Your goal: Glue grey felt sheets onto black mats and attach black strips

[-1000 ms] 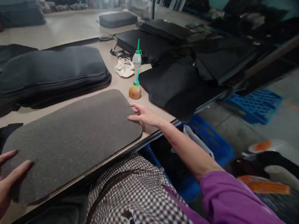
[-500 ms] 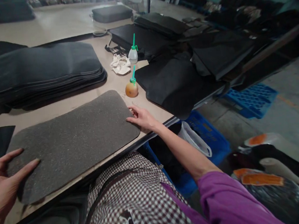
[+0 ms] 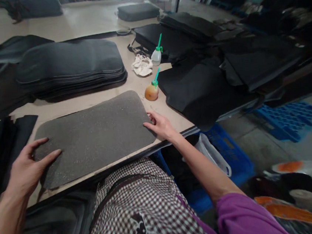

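Observation:
A dark grey rounded mat [image 3: 96, 132] lies flat on the beige table [image 3: 73, 103] right in front of me. My left hand [image 3: 28, 165] rests open on the mat's left end, fingers spread over its edge. My right hand [image 3: 158, 125] touches the mat's right edge with its fingers stretched out. Neither hand holds anything.
A stack of similar dark mats [image 3: 68, 66] lies behind. An orange squeeze bottle with a green nozzle [image 3: 152, 90], a clear bottle [image 3: 156, 54] and a white rag [image 3: 141, 65] sit to the right, beside black sheets [image 3: 203, 86]. Blue crates [image 3: 289, 116] stand on the floor.
My head has turned a little to the left, so the scene sits further right in view. Both hands keep their places at the mat's two ends; more of the left forearm shows.

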A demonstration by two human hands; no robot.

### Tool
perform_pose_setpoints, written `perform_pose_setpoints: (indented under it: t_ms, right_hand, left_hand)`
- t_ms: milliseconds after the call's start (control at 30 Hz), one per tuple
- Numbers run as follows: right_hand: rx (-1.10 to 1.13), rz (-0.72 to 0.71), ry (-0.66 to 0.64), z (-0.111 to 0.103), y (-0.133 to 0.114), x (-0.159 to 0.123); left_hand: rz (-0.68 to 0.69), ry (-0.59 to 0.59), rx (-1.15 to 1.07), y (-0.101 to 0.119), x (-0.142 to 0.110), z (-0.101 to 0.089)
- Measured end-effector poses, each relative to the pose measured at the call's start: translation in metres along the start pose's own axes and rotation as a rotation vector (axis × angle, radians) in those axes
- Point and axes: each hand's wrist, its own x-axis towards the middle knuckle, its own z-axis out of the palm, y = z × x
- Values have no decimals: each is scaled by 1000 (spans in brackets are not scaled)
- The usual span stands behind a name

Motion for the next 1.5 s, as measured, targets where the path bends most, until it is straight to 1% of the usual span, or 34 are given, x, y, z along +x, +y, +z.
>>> perform_pose_setpoints:
  t_ms: [133, 333, 433, 500, 600, 667, 800, 867, 933, 1000, 1167, 1267, 1433, 1500]
  right_hand:
    - [16, 20, -4, -1, 0, 0]
    - [-32, 36, -9, -3, -2, -4]
    - [-101, 48, 1, -1, 2, -2]
    - [-175, 33, 12, 2, 7, -1]
    - [-270, -37, 42, 7, 13, -2]
    - [-306, -117, 88, 10, 15, -4]
    - [-376, -311, 202, 13, 10, -10]
    - [-399, -395, 234, 14, 6, -12]
    - [-411, -460, 238, 15, 3, -14]
    - [-419, -506, 210, 17, 3, -14]
    - [-458, -566, 149, 19, 12, -14]
    - [-512, -592, 135, 19, 17, -14]
    - [-607, -568, 112, 18, 14, -16]
    - [-620, -544, 92, 18, 8, -19]
  left_hand:
    - [-5, -56, -147, -2, 1, 1]
    - [64, -78, -253, 9, -5, -2]
    - [124, -89, -258, 11, -6, -2]
    - [209, -76, -223, 11, -6, -2]
    - [345, -41, -144, 9, -7, -1]
    - [396, -22, -117, 7, -6, -1]
    - [438, -9, -129, 3, -1, 0]
    - [459, -3, -145, 1, 2, 0]
    - [477, 10, -151, -1, 3, 1]
    - [493, 22, -150, -5, 3, 4]
    - [535, 53, -145, -13, -2, 12]
    - [529, 54, -103, -15, -4, 14]
    - [466, 79, 116, -19, -8, 17]
    - [457, 59, 228, -22, -9, 19]
